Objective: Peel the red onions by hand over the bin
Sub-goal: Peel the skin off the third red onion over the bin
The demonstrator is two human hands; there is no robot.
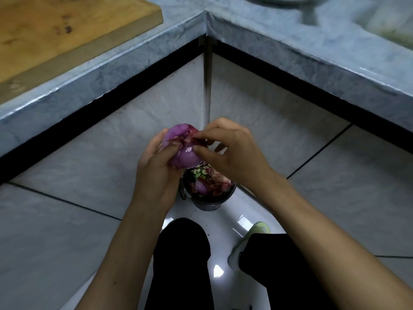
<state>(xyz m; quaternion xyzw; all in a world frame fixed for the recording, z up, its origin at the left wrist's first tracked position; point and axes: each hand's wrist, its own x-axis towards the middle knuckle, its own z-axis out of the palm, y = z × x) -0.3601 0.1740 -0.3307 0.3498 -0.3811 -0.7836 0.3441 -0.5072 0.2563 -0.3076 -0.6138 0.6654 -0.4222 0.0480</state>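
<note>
A red onion (pixel 186 156), purple and glossy with scraps of dry skin at its top, is held above a small dark bin (pixel 209 201) on the floor. My left hand (pixel 154 166) grips the onion from the left and below. My right hand (pixel 232 151) is at the onion's top right, thumb and forefinger pinching a strip of reddish skin (pixel 192 136). The bin holds onion skins, a purple piece and green vegetable scraps.
A grey marble counter (pixel 290 39) forms an inner corner above the bin, with tiled walls below it. A wooden chopping board (pixel 67 25) lies on the counter at top left. My legs in black trousers (pixel 181 253) and a pale shoe (pixel 257 230) stand close behind the bin.
</note>
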